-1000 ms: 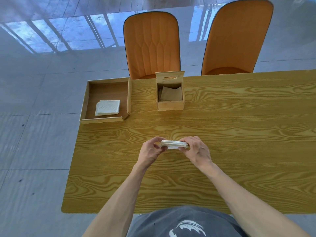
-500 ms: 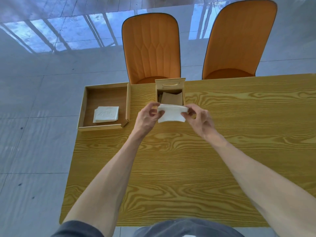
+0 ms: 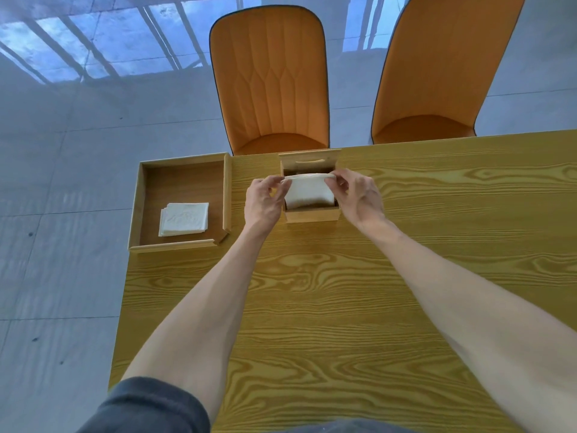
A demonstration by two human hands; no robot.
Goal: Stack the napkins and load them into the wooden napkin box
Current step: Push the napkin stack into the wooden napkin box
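Right at the far edge of the table, the wooden napkin box stands open-topped, with bare tabletop to its right and toward the person. Both hands pinch a stack of white napkins by its upper corners, the left hand on one end and the right hand on the other; the stack's lower part sits inside the box, its bottom edge hidden by the front wall. Well to the left, a shallow wooden tray overhangs the table corner and holds more napkins. Two orange chairs stand beyond the table, the right one cut off at the top.
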